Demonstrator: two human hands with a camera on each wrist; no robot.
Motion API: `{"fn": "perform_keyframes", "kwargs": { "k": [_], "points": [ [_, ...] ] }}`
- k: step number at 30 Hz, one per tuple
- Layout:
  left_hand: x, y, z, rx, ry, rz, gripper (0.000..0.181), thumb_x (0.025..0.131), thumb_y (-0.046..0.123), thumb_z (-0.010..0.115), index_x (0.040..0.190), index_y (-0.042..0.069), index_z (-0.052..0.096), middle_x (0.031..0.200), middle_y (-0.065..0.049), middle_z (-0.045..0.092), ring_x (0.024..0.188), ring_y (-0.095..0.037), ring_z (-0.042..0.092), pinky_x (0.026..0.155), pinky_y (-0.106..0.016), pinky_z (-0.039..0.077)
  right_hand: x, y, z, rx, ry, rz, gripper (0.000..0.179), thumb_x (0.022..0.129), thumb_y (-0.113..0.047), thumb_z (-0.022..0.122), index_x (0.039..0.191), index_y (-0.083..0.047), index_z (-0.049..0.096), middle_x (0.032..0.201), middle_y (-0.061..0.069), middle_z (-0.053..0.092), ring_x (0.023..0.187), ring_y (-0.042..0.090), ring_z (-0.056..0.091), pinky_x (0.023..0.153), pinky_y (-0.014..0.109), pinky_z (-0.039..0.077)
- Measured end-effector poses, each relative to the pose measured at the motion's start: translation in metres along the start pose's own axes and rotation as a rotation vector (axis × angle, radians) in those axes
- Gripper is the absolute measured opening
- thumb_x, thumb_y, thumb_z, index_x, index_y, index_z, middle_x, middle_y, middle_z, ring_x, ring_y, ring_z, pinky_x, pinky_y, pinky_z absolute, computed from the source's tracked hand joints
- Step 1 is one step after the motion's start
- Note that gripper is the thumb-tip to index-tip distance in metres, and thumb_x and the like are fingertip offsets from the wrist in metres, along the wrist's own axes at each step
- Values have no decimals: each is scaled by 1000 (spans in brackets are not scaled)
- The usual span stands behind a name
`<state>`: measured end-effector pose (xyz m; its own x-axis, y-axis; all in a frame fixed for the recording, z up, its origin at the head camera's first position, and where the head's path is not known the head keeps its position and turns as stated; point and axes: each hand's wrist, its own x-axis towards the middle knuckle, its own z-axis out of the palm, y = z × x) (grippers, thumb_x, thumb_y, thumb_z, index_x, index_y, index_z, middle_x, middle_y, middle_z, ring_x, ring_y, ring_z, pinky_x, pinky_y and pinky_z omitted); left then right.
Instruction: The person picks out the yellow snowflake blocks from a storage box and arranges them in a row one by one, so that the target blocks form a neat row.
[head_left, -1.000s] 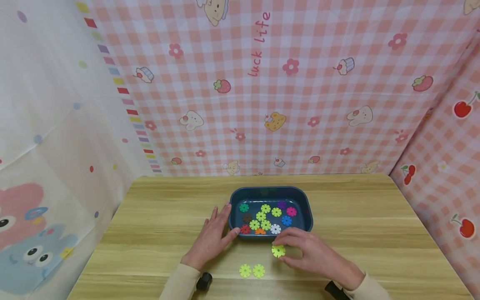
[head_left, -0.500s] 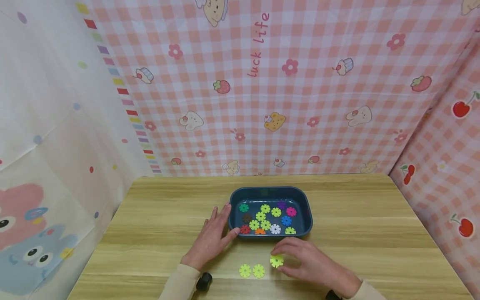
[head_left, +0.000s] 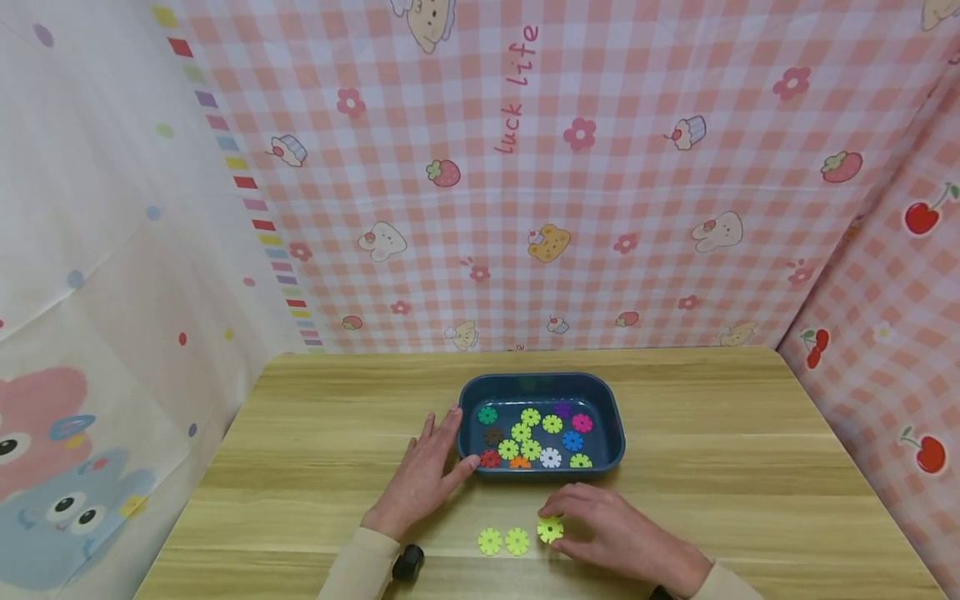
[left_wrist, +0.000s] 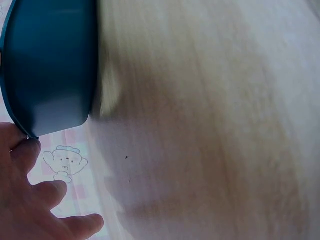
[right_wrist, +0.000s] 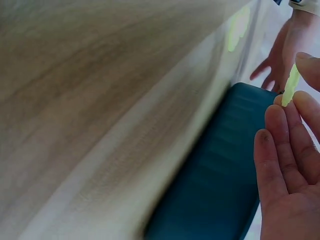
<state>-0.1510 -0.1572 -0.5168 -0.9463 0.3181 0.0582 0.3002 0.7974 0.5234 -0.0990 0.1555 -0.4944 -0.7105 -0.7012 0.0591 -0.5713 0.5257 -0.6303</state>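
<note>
My right hand (head_left: 611,532) pinches a yellow-green notched plastic disc (head_left: 550,531) between thumb and index finger, low over the table in front of the tray. The right wrist view shows this disc (right_wrist: 291,85) edge-on at the fingertips. Just left of it, two matching discs (head_left: 503,542) lie side by side on the wood. My left hand (head_left: 422,483) rests with spread fingers against the left end of the dark blue tray (head_left: 540,472); in the left wrist view its fingertips meet the tray's rim (left_wrist: 34,136). Inside the tray lie several yellow-green discs (head_left: 521,432).
Single discs of other colours share the tray: green (head_left: 487,415), brown (head_left: 493,436), red (head_left: 490,459), orange (head_left: 520,462), white (head_left: 551,457), blue (head_left: 572,441), pink (head_left: 582,423) and purple (head_left: 562,409). A checked cloth (head_left: 450,208) hangs behind the wooden table (head_left: 337,417).
My right hand has brought the pinched disc from the tray's front edge down toward me, close to the two on the table. The left hand has stayed at the tray.
</note>
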Motion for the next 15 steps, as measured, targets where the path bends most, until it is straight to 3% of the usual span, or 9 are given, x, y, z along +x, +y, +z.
{"fn": "perform_keyframes", "kwargs": {
  "k": [15],
  "points": [
    [1, 1, 0, 6, 2, -3, 81, 104, 54, 55, 167, 14, 22, 171, -6, 22, 157, -40, 13, 118, -70, 22, 6, 9, 10, 11, -72, 22, 30, 96, -31, 76, 123, -19, 73, 120, -13, 68, 105, 0, 61, 95, 28, 56]
  ]
}}
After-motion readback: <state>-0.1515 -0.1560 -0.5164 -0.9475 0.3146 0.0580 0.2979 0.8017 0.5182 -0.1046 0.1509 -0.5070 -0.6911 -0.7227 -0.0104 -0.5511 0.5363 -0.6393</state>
